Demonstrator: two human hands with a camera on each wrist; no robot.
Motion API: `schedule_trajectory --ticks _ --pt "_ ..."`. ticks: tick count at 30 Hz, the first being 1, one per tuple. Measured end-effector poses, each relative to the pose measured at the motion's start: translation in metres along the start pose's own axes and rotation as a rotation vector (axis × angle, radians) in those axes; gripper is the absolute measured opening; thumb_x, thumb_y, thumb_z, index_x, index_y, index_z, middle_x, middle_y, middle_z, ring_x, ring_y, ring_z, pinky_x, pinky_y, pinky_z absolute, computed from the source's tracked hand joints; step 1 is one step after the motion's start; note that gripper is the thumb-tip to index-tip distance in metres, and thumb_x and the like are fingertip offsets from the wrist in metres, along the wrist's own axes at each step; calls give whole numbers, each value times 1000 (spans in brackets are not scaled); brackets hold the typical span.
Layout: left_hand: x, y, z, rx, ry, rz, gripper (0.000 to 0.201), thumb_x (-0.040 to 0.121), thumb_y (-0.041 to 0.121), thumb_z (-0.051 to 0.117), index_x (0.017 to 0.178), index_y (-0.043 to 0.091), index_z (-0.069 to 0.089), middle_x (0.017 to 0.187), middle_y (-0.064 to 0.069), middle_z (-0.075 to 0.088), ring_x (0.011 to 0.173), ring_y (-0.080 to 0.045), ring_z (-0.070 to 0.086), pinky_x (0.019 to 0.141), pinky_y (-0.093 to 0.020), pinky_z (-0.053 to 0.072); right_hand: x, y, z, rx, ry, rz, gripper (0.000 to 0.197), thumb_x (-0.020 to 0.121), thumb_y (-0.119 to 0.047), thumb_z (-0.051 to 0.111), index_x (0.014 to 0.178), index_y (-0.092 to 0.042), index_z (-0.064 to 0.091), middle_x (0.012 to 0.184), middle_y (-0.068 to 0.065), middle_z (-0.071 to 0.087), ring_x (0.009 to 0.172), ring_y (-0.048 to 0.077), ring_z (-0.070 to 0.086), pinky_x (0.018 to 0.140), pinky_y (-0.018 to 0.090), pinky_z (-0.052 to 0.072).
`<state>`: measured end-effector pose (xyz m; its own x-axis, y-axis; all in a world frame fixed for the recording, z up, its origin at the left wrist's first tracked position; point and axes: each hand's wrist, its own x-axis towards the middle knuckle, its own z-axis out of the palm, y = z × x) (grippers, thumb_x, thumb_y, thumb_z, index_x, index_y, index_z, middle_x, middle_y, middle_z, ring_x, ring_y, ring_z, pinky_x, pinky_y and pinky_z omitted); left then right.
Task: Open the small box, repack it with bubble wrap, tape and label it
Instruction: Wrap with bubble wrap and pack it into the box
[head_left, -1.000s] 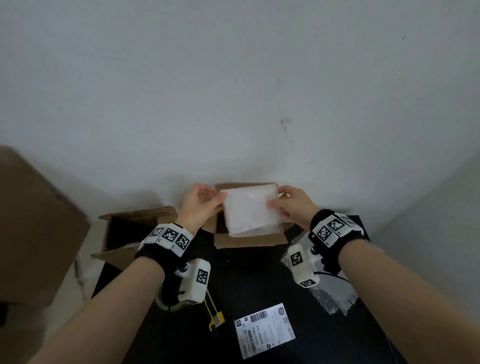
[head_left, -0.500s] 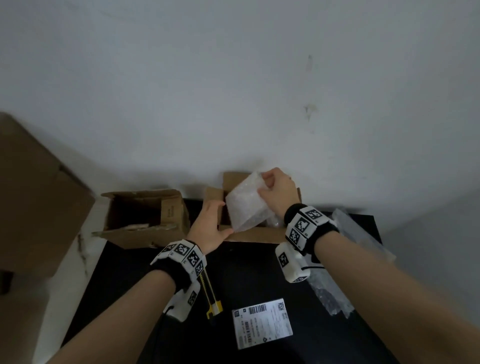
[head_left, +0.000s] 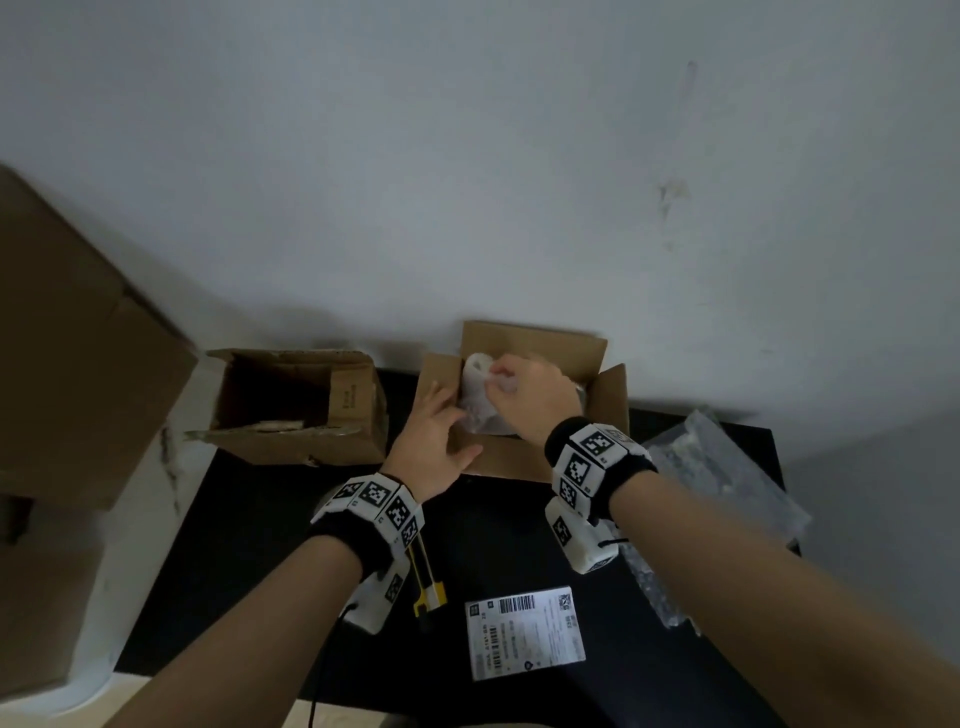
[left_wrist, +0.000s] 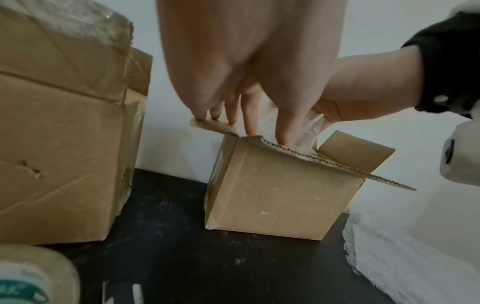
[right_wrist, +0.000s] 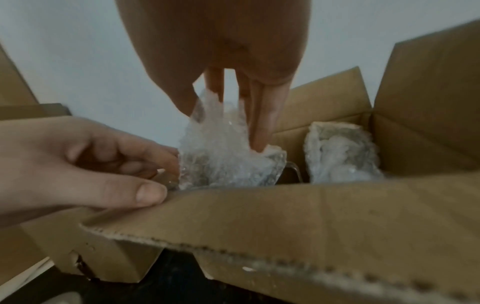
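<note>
Small box (head_left: 524, 452) — brown corrugated, all four flaps open, standing at the 12 o'clock edge of the black table (head_left: 270, 545), against the wall. Contents: one wad of bubble wrap (right_wrist: 223, 156) at its 9 o'clock side, a second wad (right_wrist: 340, 152) at its 3 o'clock side, a dark gap between them.

Right hand (head_left: 524, 400) — fingers pointing down into the box, thumb and fingertips closed on the 9 o'clock wad, apparently to seat it deeper.

Left hand (head_left: 431, 441) — at the box's 9 o'clock corner, fingers nearly straight, tips resting on the side flap and the wrap's edge, thumb on the near flap; probably steadying the box and keeping flaps clear of the opening.

Second carton (head_left: 296, 410) — open, at 9 o'clock of the small box; contents indistinct.

Spare bubble wrap (head_left: 727, 483) — loose at 3 o'clock.

Shipping label (head_left: 524, 639) — flat at 6 o'clock, ready for the last step.

Yellow cutter (head_left: 428, 587) — beside the label at its 9 o'clock.

Tape roll (left_wrist: 31, 275) — near the left wrist, unused as yet.
</note>
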<state>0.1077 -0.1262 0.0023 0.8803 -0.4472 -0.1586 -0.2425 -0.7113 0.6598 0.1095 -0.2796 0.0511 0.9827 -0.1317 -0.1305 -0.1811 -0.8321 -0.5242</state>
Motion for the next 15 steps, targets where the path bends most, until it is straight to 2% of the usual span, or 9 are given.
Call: schedule_trajectory --ticks 1,2,3,4,5,9,11,13,15 --pt "0 0 0 -39 17 -19 39 81 26 71 115 14 55 147 -2 35 140 -19 26 110 -25 25 0 2 0 -25 -24 -1 22 86 -24 53 104 -19 64 107 10 60 95 30 59 81 37 49" --pt "-1 0 -1 -75 34 -41 42 79 26 73 112 16 50 136 -1 43 129 -19 41 99 -25 37 0 4 0 -34 -51 -4 25 86 -21 52 107 -20 65 109 11 60 98 30 58 82 37 49" --pt "-3 1 -1 -100 47 -65 46 77 26 75 111 17 45 123 -1 48 113 -17 51 86 -25 41 1 6 1 -31 -77 -15 28 85 -17 52 109 -20 66 111 11 60 101 30 58 84 37 48" --pt "-3 2 -2 -114 53 -91 51 75 26 76 111 17 40 115 1 48 99 -14 53 77 -24 40 2 7 2 -28 -110 -19 29 86 -15 52 111 -19 67 114 12 61 105 30 57 87 36 47" --pt "-4 4 -2 -125 57 -108 55 75 26 77 112 17 37 111 2 47 92 -12 52 73 -23 38 2 7 3 -28 -139 -28 30 87 -14 52 112 -18 67 117 13 61 108 30 56 89 35 46" --pt "-4 4 2 -188 68 -115 64 74 23 78 120 19 34 119 1 47 98 -10 51 78 -24 39 5 0 15 -114 -325 -92 35 93 -18 48 126 -12 59 134 12 48 123 28 47 97 31 37" --pt "-5 3 4 -217 60 -116 68 73 23 78 124 19 33 123 1 48 105 -12 52 84 -25 41 9 -1 21 -261 -409 -107 40 96 -24 43 133 -13 51 145 12 34 132 29 35 104 36 30" --pt "-5 3 5 -216 44 -99 70 75 23 77 129 20 34 128 3 46 113 -14 51 91 -26 41 12 1 24 -396 -463 -112 41 97 -28 40 135 -15 48 146 11 30 134 30 28 107 43 25" --pt "-4 1 7 -169 20 -77 72 77 24 75 137 20 34 144 4 35 128 -14 42 101 -26 35 13 2 24 -442 -501 -91 43 96 -27 40 137 -12 44 149 12 24 136 31 22 109 45 21"
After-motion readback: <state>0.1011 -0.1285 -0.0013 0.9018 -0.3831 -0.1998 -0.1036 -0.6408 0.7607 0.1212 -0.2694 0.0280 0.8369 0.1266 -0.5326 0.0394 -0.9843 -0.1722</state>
